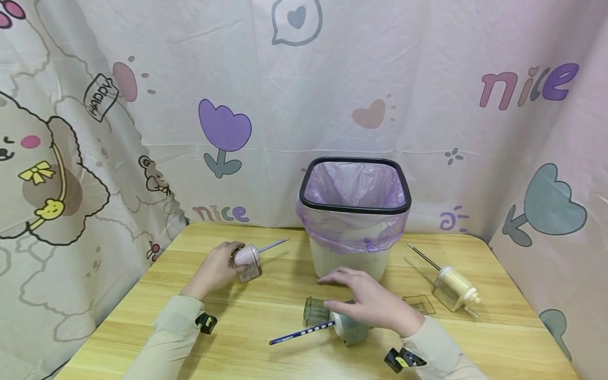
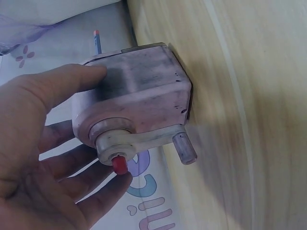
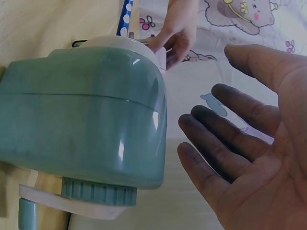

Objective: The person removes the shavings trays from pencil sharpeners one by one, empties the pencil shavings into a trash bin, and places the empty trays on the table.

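Observation:
My left hand (image 1: 216, 269) holds a pink crank pencil sharpener (image 1: 247, 257) at the left of the table, thumb on one side and fingers round the other. A blue pencil (image 1: 274, 245) sticks out of it. In the left wrist view its crank handle (image 2: 184, 148) and a red knob (image 2: 119, 165) show, and its casing is smudged dark. My right hand (image 1: 372, 303) hovers with spread fingers by a green pencil sharpener (image 1: 353, 330), apart from it in the right wrist view. A blue pencil with white dots (image 1: 301, 335) sits in that sharpener. The fingertips (image 3: 189, 153) look blackened.
Behind the hands stands a white bin (image 1: 349, 266) with a black rim and purple liner (image 1: 353, 232). A yellow sharpener (image 1: 457, 285) with a dark pencil (image 1: 424, 257) lies at the right. A translucent shavings drawer (image 1: 315, 311) and another translucent piece (image 1: 421, 304) flank the green sharpener.

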